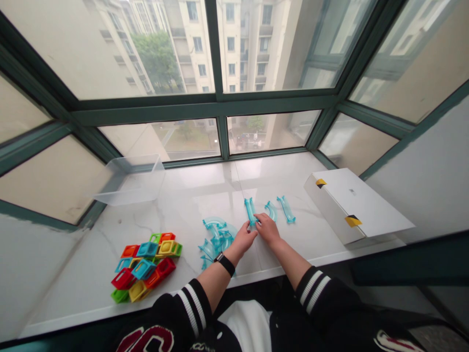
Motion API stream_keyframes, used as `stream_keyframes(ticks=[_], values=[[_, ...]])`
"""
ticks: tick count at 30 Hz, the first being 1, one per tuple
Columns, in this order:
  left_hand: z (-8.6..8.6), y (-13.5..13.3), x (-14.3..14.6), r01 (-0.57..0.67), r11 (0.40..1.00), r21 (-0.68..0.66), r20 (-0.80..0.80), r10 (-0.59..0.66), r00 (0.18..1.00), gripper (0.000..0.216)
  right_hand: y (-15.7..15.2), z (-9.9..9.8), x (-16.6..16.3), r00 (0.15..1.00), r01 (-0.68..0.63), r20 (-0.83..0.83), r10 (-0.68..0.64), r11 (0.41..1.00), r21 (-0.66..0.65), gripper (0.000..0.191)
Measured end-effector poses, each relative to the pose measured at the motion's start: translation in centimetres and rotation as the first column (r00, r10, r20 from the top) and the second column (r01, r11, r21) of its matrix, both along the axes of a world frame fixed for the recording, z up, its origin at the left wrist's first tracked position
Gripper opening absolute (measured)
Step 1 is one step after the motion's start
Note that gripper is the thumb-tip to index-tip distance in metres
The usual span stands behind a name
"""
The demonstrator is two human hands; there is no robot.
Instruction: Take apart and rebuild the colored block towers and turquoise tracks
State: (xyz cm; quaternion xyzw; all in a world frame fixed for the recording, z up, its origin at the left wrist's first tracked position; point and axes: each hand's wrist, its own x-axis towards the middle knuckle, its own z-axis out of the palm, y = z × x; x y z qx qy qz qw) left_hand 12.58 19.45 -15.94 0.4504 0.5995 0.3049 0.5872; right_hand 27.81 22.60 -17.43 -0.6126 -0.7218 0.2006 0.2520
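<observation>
Both hands meet at the near end of a straight, clear blue track piece (250, 209) on the white sill. My left hand (246, 238), a dark band on its wrist, closes its fingers around that end. From the other side, my right hand (267, 227) pinches the same piece. To the right lie a curved blue track piece (271, 210) and a wavy blue track piece (286, 209). Beside my left forearm is a heap of clear blue track pieces (218, 238), partly hidden by the arm.
Colourful plastic blocks (144, 268) are piled at the left. A clear plastic bin (132, 181) stands behind them by the window. On the right sits a white box (361, 205) with yellow-black tabs. The sill's front edge (293, 266) runs close to my body.
</observation>
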Motion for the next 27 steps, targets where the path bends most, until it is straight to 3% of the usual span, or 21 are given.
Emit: stream_keyframes(ticks=[8,12,17,21,24,27], values=[[1.5,-0.3,0.0,-0.002,1.000,-0.028,0.003,0.002,1.000,0.087,0.1,0.0,0.0,1.000,-0.009,0.005,0.009,1.000,-0.016,0.045],[3.3,-1.2,-1.8,0.006,1.000,-0.012,0.062,-0.005,0.998,0.084,-0.4,0.3,0.3,1.000,-0.007,-0.021,0.007,0.999,-0.035,0.051],[6.8,-4.2,-7.9,-0.015,0.995,0.097,0.247,-0.010,0.969,0.068,-3.3,0.4,1.6,0.983,0.013,-0.186,-0.010,1.000,0.017,0.057],[9.2,-7.5,-14.7,-0.186,0.978,0.093,0.213,0.163,0.963,0.073,-6.6,-0.1,3.4,0.955,-0.010,-0.297,0.004,1.000,-0.017,0.050],[9.8,-10.0,-19.2,-0.363,0.922,0.136,0.121,0.348,0.930,0.073,-8.7,-0.6,4.7,0.948,-0.025,-0.318,-0.007,0.995,-0.096,0.038],[9.3,-12.0,-22.0,-0.478,0.868,0.132,0.093,0.469,0.878,0.075,-10.1,-1.0,5.2,0.945,-0.011,-0.326,-0.035,0.990,-0.140,0.030]])
